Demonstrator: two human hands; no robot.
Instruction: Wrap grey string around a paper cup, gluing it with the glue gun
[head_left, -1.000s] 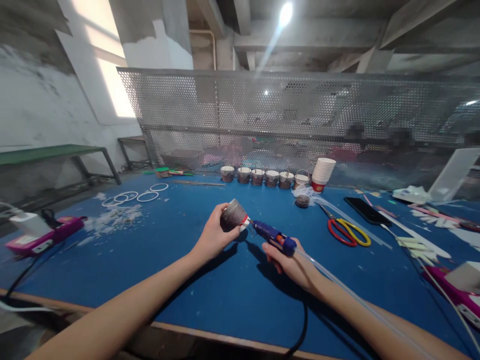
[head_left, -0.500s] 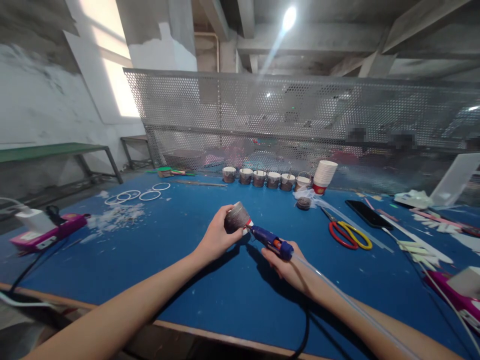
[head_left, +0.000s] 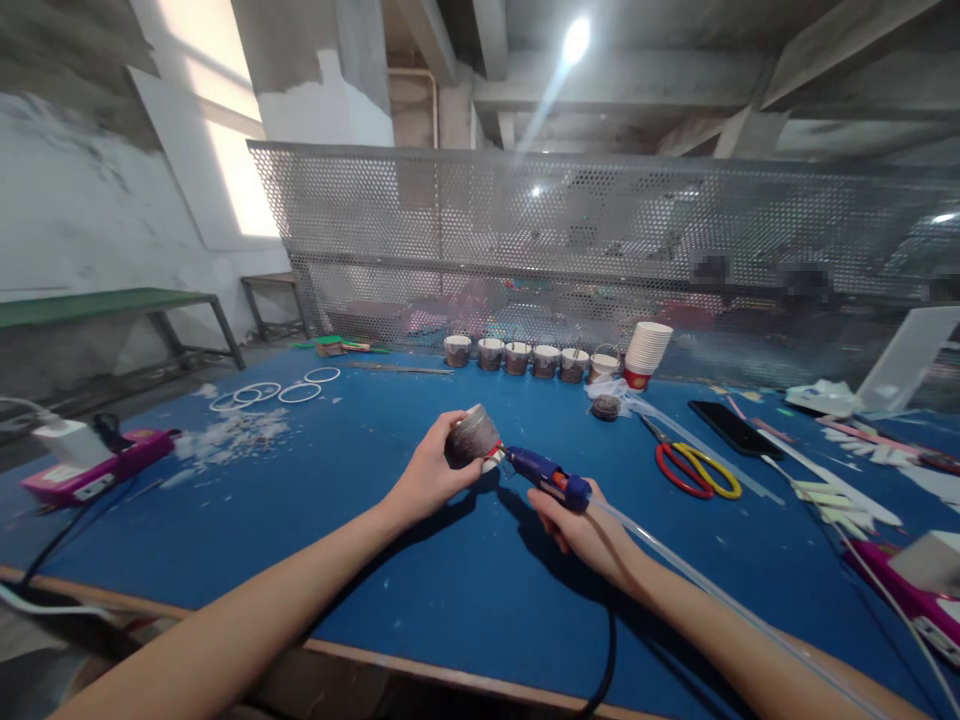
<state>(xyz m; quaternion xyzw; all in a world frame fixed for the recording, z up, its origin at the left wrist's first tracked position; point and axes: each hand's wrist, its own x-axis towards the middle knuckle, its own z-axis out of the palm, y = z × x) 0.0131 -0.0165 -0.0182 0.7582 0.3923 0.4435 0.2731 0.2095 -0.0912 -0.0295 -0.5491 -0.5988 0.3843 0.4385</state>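
Note:
Tilted on its side above the blue table, a paper cup (head_left: 475, 434) wrapped in dark brown cord is gripped by my left hand (head_left: 435, 462). A strip of red and white shows at the cup's end facing right. My right hand (head_left: 581, 520) is closed around a blue glue gun (head_left: 541, 472), its nozzle at that red and white end; whether it touches I cannot tell. A long clear glue stick (head_left: 660, 552) runs out of the gun's back over my right forearm. A ball of brown cord (head_left: 605, 407) lies beyond, to the right.
Several wrapped cups (head_left: 517, 358) line the back edge beside a stack of paper cups (head_left: 648, 350). Scissors (head_left: 697, 470) and a phone (head_left: 739, 428) lie right. White rings (head_left: 300, 392), glue scraps (head_left: 225, 435) and a purple power strip (head_left: 97, 475) are left. A perforated metal screen (head_left: 480, 230) stands behind.
The glue gun and my right hand have shifted slightly to the right, widening the gap between nozzle and cup a little. The cup stays in my left hand, nearly unmoved.

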